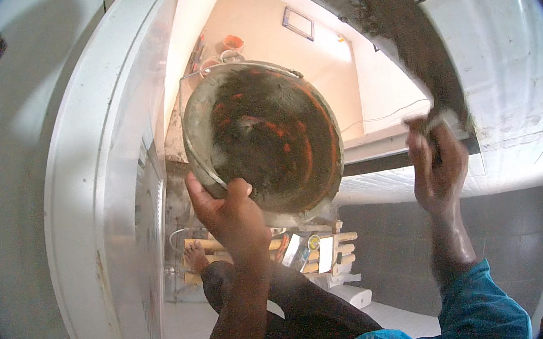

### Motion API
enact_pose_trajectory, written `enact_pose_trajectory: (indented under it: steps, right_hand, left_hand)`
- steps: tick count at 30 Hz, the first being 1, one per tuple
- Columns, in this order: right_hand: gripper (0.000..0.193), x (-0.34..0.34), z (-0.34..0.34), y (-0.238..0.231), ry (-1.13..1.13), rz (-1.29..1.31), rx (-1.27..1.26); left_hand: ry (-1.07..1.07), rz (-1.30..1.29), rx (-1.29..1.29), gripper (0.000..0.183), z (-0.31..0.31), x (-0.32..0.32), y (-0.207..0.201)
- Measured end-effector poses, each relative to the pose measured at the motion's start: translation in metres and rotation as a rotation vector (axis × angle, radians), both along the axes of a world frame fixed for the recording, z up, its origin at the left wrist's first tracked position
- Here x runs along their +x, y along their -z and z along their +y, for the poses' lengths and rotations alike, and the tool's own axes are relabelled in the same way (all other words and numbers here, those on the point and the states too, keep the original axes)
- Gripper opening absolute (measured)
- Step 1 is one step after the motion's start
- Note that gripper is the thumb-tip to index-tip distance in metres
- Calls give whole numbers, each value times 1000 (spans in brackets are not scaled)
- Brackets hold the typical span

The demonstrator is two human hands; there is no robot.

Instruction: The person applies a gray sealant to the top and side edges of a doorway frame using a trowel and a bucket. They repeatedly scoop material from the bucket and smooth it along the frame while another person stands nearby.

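Note:
My left hand (230, 212) grips the near-left rim of a bucket (189, 98), with the thumb over the edge by the wire handle. The bucket's mouth tips toward me. Dark grey mortar (261, 143) coats its inside, and streaks of orange show through. Off to the right, my right hand (441, 162) is raised with its fingers closed, beside a strip of wet grey mortar (414, 37) on the wall edge. Something pale and blurred shows at its fingertips; I cannot make out what it is.
A white frame (101, 190) stands close on my left. White tiles (491, 27) border the mortar strip. Below are a wooden rung platform (345, 248) with small things on it, and my bare foot (195, 257). An orange container (233, 42) sits beyond the bucket.

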State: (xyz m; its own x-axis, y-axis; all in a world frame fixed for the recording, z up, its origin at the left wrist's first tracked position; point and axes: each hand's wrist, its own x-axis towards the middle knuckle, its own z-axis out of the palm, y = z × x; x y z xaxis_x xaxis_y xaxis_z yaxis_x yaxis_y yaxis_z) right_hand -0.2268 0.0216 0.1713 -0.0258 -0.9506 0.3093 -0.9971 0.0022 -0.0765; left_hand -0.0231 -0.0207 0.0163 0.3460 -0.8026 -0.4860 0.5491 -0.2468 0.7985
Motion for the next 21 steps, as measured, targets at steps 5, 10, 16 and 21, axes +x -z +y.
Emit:
enact_pose_trajectory:
  steps: [5,10,16,21]
  right_hand:
    - [34,-37,79,50,227,-226,281]
    - [26,-78,125,127,80,-97,234]
    - [22,-92,204,74,120,-101,476]
    - [49,-83,163,62,355,-1563,745]
  left_hand:
    - [-3,-23,41,75,-4,-14,-1]
    - [1,82,5,67,5,-51,-3]
    - [-38,48,28,65,-4,-58,10]
    - [-55,43,40,64,21,-69,6]
